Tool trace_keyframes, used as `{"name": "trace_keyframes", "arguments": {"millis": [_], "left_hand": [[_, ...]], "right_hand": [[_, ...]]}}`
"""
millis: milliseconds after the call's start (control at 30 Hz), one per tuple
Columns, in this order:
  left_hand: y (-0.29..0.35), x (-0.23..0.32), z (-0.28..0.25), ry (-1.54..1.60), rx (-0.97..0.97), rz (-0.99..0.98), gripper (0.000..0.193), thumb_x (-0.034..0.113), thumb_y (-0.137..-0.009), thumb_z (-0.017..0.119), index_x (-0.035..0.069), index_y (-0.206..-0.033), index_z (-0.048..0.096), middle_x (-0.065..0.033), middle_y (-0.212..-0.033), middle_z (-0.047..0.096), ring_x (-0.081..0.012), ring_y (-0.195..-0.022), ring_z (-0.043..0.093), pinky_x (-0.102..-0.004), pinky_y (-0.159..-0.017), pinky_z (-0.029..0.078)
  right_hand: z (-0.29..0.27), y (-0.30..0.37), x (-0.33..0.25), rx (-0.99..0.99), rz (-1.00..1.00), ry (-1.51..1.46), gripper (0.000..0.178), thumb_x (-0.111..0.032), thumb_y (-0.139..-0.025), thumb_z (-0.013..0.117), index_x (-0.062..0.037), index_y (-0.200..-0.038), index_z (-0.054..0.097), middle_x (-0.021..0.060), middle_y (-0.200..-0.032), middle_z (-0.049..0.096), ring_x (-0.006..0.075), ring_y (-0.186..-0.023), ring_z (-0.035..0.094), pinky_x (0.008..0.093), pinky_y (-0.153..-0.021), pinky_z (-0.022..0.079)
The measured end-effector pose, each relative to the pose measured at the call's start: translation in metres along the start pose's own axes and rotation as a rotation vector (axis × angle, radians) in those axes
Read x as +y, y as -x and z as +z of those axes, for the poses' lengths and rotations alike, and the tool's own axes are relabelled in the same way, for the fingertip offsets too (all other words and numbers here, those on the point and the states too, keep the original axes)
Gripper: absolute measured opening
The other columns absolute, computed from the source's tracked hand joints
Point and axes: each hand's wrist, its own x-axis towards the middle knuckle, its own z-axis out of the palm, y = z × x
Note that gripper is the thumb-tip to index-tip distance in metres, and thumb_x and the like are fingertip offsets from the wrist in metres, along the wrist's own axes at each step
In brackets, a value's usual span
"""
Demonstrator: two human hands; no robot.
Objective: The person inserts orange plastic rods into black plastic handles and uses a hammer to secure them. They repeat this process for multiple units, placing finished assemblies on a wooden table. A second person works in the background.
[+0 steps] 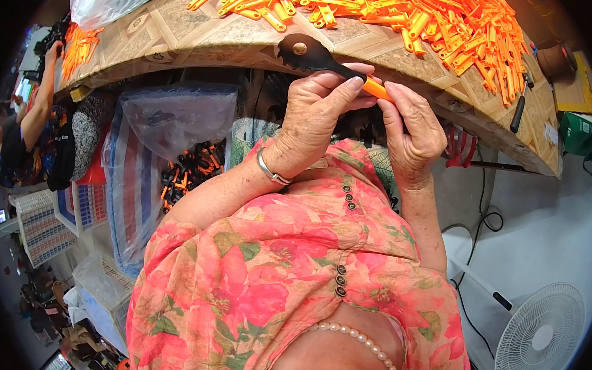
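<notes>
Just off the table's near edge I hold a black pasta server (pixel 317 60), its toothed head with a round hole pointing up and left. My left hand (pixel 312 110) is closed round its black neck. On the other end sits an orange handle (pixel 377 89), pinched between the thumb and fingers of my right hand (pixel 410 129). The joint between neck and handle is partly hidden by my left fingers. Beyond my hands, a large heap of loose orange handles (pixel 448 26) covers the far and right parts of the table (pixel 201 36).
A black-handled tool (pixel 519 111) lies at the table's right end. Below the table on the left, a striped bag (pixel 126 194) stands near a pile of black and orange utensils (pixel 191 174). A white fan (pixel 541 336) is at lower right; another person (pixel 35 128) sits far left.
</notes>
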Motion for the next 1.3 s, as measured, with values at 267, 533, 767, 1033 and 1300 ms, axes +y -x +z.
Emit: {"name": "trace_keyframes", "arguments": {"millis": [267, 533, 767, 1033, 1300], "left_hand": [[-0.001, 0.002, -0.003, -0.114, -0.016, 0.093, 0.012, 0.001, -0.092, 0.062, -0.007, -0.100, 0.066, -0.0128, -0.120, 0.062, -0.0223, -0.104, 0.066, -0.0321, -0.089, 0.058], [0.000, 0.006, -0.001, -0.135, -0.015, 0.110, 0.010, 0.002, -0.092, 0.064, -0.004, -0.099, 0.067, -0.0118, -0.115, 0.064, -0.0203, -0.101, 0.067, -0.0290, -0.085, 0.058], [0.003, 0.007, 0.000, -0.281, -0.057, 0.153, 0.014, 0.003, -0.093, 0.063, -0.005, -0.104, 0.065, -0.0138, -0.106, 0.068, -0.0169, -0.094, 0.067, -0.0267, -0.085, 0.055], [-0.002, 0.004, -0.001, -0.292, -0.274, 0.229, 0.035, -0.003, -0.093, 0.058, -0.003, -0.128, 0.054, -0.0171, -0.117, 0.065, -0.0197, -0.108, 0.064, -0.0294, -0.093, 0.052], [-0.016, 0.019, -0.019, 0.280, -0.593, -0.537, 0.061, 0.040, -0.101, 0.051, -0.006, -0.139, 0.042, -0.0204, -0.116, 0.065, -0.0239, -0.100, 0.068, -0.0304, -0.083, 0.057]], "right_hand": [[-0.011, -0.001, -0.005, -0.122, 0.454, -0.436, 0.025, -0.005, -0.084, 0.074, -0.0002, -0.108, 0.069, 0.0086, -0.099, 0.069, 0.0133, -0.083, 0.066, 0.0252, -0.076, 0.052], [-0.012, 0.000, -0.011, -0.192, 0.765, -0.722, 0.020, -0.012, -0.092, 0.068, 0.0024, -0.106, 0.068, 0.0036, -0.086, 0.068, 0.0069, -0.073, 0.063, 0.0203, -0.067, 0.053], [-0.013, 0.007, -0.010, -0.230, 0.614, -0.529, 0.014, -0.013, -0.093, 0.067, 0.0007, -0.093, 0.065, -0.0006, -0.072, 0.060, 0.0045, -0.062, 0.052, 0.0208, -0.057, 0.043], [-0.026, -0.003, 0.000, -0.217, 0.682, -0.807, 0.013, -0.013, -0.093, 0.067, -0.0005, -0.091, 0.064, -0.0014, -0.083, 0.059, 0.0036, -0.070, 0.051, 0.0183, -0.062, 0.041], [-0.086, -0.043, 0.029, -0.754, 0.413, -0.545, 0.012, -0.012, -0.089, 0.065, 0.0001, -0.091, 0.066, -0.0004, -0.077, 0.059, 0.0076, -0.070, 0.052, 0.0240, -0.064, 0.042]]}}
